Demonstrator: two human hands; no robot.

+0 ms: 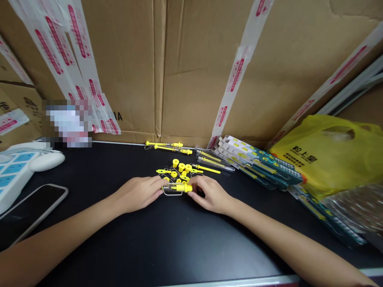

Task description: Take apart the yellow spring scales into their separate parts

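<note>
Between my two hands lies a small yellow tool with a clear tube and a wire loop, held level just above the black table. My left hand is closed on its left end, and the fingertips are partly hidden. At the other end, my right hand pinches the yellow end piece between thumb and fingers. Right behind the tool is a loose pile of yellow caps, flat yellow pieces and bent wires. Two long yellow tools lie farther back by the cardboard.
Clear tubes with yellow rods lie right of the pile, beside stacked printed packages. A yellow plastic bag stands at the right. On the left are a phone and a power strip. Taped cardboard walls the back.
</note>
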